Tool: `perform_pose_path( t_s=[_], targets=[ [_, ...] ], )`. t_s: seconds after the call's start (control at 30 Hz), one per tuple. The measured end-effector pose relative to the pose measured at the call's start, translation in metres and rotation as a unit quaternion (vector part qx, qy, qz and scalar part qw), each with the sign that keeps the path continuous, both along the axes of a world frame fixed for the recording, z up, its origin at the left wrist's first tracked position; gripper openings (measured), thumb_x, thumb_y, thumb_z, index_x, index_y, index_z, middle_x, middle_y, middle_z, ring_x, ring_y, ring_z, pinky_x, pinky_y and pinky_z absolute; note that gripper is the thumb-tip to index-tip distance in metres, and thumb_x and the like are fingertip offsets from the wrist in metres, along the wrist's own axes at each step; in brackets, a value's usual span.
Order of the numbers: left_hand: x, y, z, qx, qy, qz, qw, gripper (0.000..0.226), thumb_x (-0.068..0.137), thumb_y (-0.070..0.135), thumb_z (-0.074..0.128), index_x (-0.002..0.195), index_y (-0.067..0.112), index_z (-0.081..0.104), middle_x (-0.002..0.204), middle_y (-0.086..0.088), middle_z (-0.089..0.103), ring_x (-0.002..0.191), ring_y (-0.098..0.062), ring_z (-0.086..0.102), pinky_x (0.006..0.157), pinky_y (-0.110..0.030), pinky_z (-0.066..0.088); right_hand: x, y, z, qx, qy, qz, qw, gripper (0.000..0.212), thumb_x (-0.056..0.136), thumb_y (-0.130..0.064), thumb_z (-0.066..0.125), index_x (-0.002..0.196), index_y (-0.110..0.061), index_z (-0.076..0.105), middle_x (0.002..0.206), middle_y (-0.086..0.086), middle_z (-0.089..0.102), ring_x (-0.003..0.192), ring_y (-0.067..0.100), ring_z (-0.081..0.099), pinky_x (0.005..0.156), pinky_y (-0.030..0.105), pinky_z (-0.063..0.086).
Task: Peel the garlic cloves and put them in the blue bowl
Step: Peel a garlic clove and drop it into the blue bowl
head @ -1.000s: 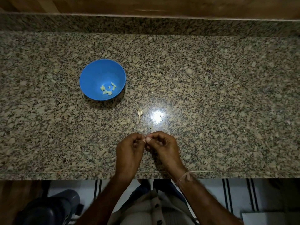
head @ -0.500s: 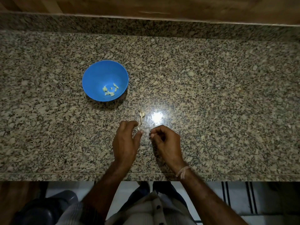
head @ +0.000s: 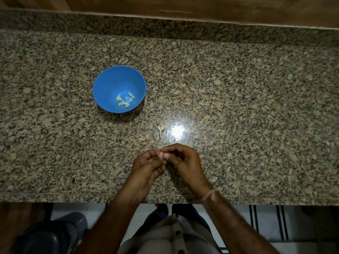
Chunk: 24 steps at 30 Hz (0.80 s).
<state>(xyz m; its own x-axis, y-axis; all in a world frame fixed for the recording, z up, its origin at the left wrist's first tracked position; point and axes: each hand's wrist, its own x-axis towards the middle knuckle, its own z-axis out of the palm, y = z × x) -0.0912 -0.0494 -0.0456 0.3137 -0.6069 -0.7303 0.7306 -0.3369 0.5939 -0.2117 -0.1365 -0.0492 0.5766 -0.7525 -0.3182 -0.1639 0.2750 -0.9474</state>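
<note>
Blue bowl (head: 110, 85): peeled cloves (head: 124, 101); L hand (head: 146, 165), R hand (head: 185, 162) pinch clove (head: 160, 153).

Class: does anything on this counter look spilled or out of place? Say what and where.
One pale garlic stalk scrap lies loose on the speckled granite counter, right of the round blue plastic bowl holding peeled cloves. Nothing spilled.

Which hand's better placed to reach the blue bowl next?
Left, probably. The left hand is on the same side as the blue bowl; the right hand would have to cross over it. Both pinch a presumed garlic clove, hidden between fingertips.
</note>
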Motion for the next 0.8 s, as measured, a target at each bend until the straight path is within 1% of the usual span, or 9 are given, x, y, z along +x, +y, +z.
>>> perform_pose_path(
  t_s=[0.1, 0.27, 0.4, 0.5, 0.53, 0.6, 0.67, 0.73, 0.8],
  targets=[
    [-0.002, 0.004, 0.007, 0.0, 0.028, -0.004, 1.0, 0.015, 0.097, 0.012, 0.066, 0.106, 0.002, 0.071, 0.087, -0.007, 0.073, 0.072, -0.008, 0.066, 0.066, -0.018, 0.057, -0.006, -0.002, 0.001, -0.006, 0.007, 0.012, 1.0, 0.009, 0.092, -0.004, 0.076, 0.1, -0.006, 0.08, 0.096, 0.007, 0.08, 0.095, 0.027, 0.076, 0.089, 0.048, 0.062],
    [-0.008, 0.01, 0.017, 0.011, -0.127, -0.037, 0.991, 0.013, 0.095, 0.009, 0.072, 0.107, 0.006, 0.076, 0.085, -0.009, 0.078, 0.076, -0.012, 0.072, 0.067, -0.023, 0.058, -0.011, 0.001, 0.001, -0.012, 0.02, -0.033, 0.999, 0.004, 0.092, -0.013, 0.077, 0.095, -0.012, 0.079, 0.091, 0.006, 0.08, 0.09, 0.029, 0.076, 0.087, 0.057, 0.061],
    [-0.011, 0.011, 0.02, 0.008, -0.228, -0.058, 0.972, 0.01, 0.096, 0.012, 0.073, 0.102, 0.005, 0.078, 0.081, -0.012, 0.077, 0.071, -0.015, 0.069, 0.064, -0.026, 0.056, -0.014, 0.008, 0.003, -0.049, 0.037, -0.035, 0.998, 0.005, 0.093, -0.006, 0.076, 0.094, -0.01, 0.078, 0.089, 0.003, 0.079, 0.089, 0.022, 0.076, 0.085, 0.048, 0.062],
    [-0.009, 0.011, 0.019, 0.024, -0.134, -0.068, 0.988, 0.013, 0.096, 0.011, 0.072, 0.101, 0.0, 0.077, 0.081, -0.013, 0.074, 0.072, -0.018, 0.067, 0.062, -0.025, 0.055, -0.017, 0.011, 0.005, -0.095, 0.047, -0.031, 0.994, 0.011, 0.093, 0.0, 0.073, 0.091, -0.009, 0.078, 0.084, 0.0, 0.077, 0.082, 0.017, 0.074, 0.076, 0.03, 0.06],
    [-0.008, 0.011, 0.018, 0.027, -0.098, -0.069, 0.992, 0.014, 0.096, 0.01, 0.072, 0.101, -0.001, 0.076, 0.082, -0.013, 0.073, 0.073, -0.019, 0.067, 0.061, -0.025, 0.055, -0.018, 0.011, 0.005, -0.097, 0.046, -0.031, 0.994, 0.012, 0.093, 0.001, 0.073, 0.09, -0.009, 0.078, 0.084, 0.0, 0.077, 0.081, 0.017, 0.074, 0.075, 0.027, 0.059],
    [-0.006, 0.011, 0.018, 0.026, -0.09, -0.078, 0.993, 0.013, 0.095, 0.008, 0.072, 0.1, -0.003, 0.076, 0.083, -0.014, 0.074, 0.072, -0.02, 0.067, 0.061, -0.025, 0.056, -0.02, 0.011, 0.005, -0.066, 0.036, -0.035, 0.997, 0.011, 0.093, 0.001, 0.073, 0.092, -0.009, 0.079, 0.085, 0.002, 0.078, 0.084, 0.019, 0.075, 0.076, 0.028, 0.059],
    [-0.006, 0.011, 0.02, 0.018, -0.157, -0.097, 0.983, 0.011, 0.096, 0.008, 0.071, 0.096, -0.001, 0.077, 0.082, -0.015, 0.076, 0.071, -0.022, 0.069, 0.061, -0.027, 0.056, -0.022, 0.012, 0.005, -0.036, 0.028, -0.046, 0.998, 0.01, 0.093, 0.0, 0.074, 0.093, -0.009, 0.08, 0.089, 0.003, 0.079, 0.088, 0.021, 0.076, 0.08, 0.032, 0.061],
    [-0.01, 0.011, 0.023, 0.01, -0.268, -0.132, 0.954, 0.011, 0.097, 0.011, 0.071, 0.093, 0.005, 0.078, 0.078, -0.011, 0.077, 0.068, -0.021, 0.072, 0.06, -0.026, 0.056, -0.022, 0.015, 0.005, -0.034, 0.028, -0.057, 0.997, 0.011, 0.093, 0.0, 0.075, 0.093, -0.01, 0.081, 0.09, 0.002, 0.08, 0.09, 0.02, 0.077, 0.082, 0.032, 0.061],
    [-0.014, 0.011, 0.024, 0.008, -0.317, -0.14, 0.938, 0.011, 0.098, 0.011, 0.07, 0.091, 0.009, 0.078, 0.074, -0.008, 0.076, 0.066, -0.019, 0.072, 0.059, -0.026, 0.056, -0.023, 0.018, 0.005, -0.039, 0.028, -0.065, 0.997, 0.012, 0.093, 0.0, 0.075, 0.093, -0.011, 0.081, 0.089, 0.001, 0.08, 0.089, 0.02, 0.076, 0.083, 0.031, 0.061]
  ],
)
